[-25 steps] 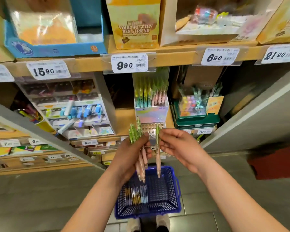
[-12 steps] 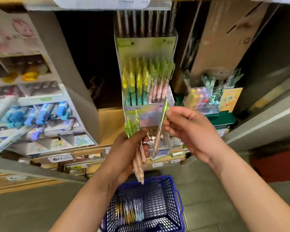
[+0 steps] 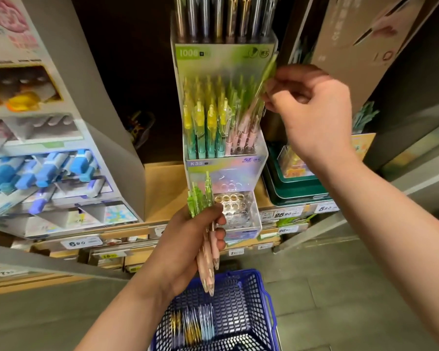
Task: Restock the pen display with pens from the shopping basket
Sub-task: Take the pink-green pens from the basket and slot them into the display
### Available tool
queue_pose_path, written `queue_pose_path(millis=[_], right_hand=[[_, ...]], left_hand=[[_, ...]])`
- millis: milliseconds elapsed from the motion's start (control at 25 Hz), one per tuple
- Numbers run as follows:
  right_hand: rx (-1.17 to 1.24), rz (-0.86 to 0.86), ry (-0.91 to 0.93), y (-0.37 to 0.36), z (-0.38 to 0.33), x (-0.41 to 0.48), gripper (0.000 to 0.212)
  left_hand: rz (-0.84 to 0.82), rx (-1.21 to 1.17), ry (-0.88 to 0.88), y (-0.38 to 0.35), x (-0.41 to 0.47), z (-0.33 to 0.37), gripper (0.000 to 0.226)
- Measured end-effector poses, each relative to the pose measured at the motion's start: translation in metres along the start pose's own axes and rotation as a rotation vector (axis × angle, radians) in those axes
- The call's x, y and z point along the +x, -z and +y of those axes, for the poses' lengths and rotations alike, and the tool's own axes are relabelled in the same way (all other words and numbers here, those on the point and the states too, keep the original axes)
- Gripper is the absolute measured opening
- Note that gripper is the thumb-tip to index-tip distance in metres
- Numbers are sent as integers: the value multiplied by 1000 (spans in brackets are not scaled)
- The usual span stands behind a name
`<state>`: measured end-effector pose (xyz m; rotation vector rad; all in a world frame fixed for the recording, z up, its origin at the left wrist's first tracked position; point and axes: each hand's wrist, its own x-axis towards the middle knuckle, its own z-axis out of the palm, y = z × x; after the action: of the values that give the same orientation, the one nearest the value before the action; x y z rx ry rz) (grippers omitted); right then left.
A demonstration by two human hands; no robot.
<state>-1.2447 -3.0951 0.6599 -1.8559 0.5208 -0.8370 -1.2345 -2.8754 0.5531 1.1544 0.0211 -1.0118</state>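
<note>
Blue-capped markers lie in a tiered cardboard stand at my nine o'clock. Just below the middle of my view, my left hand is clenched around a bundle of pens with green tops and pale pink barrels. Their tips point down toward six o'clock, over the blue shopping basket on the floor, where loose pens lie on the mesh bottom. At twelve o'clock stands the clear pen display. It has dark pens in the top tier and yellow-and-teal and pink ones upright in the middle tier. The bottom tier shows bare round holes just beside my left fingers. At two o'clock my right hand pinches a single pen between thumb and fingertips. The pen is tilted, its green top by the display's right edge and its barrel slanting down among the pink pens. I cannot tell whether its tip sits in a hole. A green box rests on the shelf at the display's three o'clock.
</note>
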Motion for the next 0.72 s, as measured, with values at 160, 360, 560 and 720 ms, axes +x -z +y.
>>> queue_pose_path(millis=[160, 360, 560, 720], right_hand=[[-37, -27, 27, 2, 0, 2, 17], [-245, -122, 70, -4, 2, 0, 12], [-340, -153, 38, -7, 19, -12, 7], [-361, -164, 36, -10, 28, -19, 5]], left_hand=[[-13, 13, -13, -2, 4, 1, 13], [-17, 4, -23, -9, 9, 4, 9], [-23, 21, -35, -12, 10, 6, 8], [-14, 16, -33, -14, 10, 4, 10]])
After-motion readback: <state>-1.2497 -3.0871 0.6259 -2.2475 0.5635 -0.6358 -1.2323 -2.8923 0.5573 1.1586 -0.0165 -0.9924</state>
